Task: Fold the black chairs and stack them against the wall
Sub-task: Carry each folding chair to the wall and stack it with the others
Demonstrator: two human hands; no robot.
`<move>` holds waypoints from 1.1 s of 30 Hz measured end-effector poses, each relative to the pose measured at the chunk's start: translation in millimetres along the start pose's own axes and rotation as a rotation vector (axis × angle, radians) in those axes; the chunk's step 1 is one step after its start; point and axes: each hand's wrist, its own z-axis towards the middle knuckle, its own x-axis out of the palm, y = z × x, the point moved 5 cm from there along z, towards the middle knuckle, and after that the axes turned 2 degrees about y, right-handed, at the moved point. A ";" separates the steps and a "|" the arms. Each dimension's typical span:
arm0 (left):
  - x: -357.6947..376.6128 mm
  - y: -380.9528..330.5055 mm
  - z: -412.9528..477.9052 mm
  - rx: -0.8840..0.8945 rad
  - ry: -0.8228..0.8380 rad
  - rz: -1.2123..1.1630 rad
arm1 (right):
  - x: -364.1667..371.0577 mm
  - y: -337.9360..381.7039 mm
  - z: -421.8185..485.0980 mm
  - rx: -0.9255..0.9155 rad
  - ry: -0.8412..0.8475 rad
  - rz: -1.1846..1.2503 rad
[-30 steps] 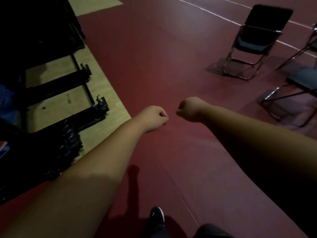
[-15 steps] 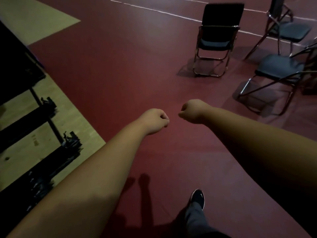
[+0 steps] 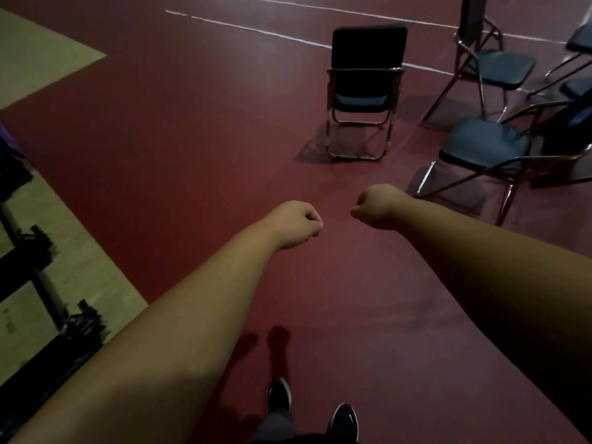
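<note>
Head view, as it comes up on my feed.

- Item: left hand, held out ahead over the floor; fingers curled into a loose fist, holding nothing
- Item: right hand, just beside the left and not touching it; curled the same way, empty
- Item: black chair, unfolded, upright on the red floor, ahead of both hands and well apart from them
- Item: second chair, unfolded, to the right, near the right forearm
- Item: third chair, unfolded, behind the second; parts of more chairs at the right edge are cut off, and I cannot count them
- Item: white line across the floor behind the black chair
- Item: pale wooden floor along the left
- Item: dark frames on that wood at lower left; too dim for me to identify
- Item: two dark shoes at the bottom edge, on the red floor
</note>
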 end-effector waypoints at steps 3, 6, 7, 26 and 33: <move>-5.7 -10.7 41.6 0.014 0.015 -0.006 | -9.9 -13.2 28.7 0.016 -0.008 -0.026; -9.9 -18.3 82.9 0.034 0.050 -0.010 | -20.7 -21.2 59.3 0.013 0.010 -0.074; -12.7 -19.2 99.1 0.036 0.059 -0.009 | -27.0 -22.9 70.8 0.012 0.016 -0.094; -177.1 -62.6 457.8 0.113 0.141 -0.073 | -200.4 -52.0 393.2 0.130 -0.023 -0.056; -199.5 -93.0 556.5 0.109 0.168 -0.071 | -249.3 -85.4 492.5 0.138 -0.031 -0.009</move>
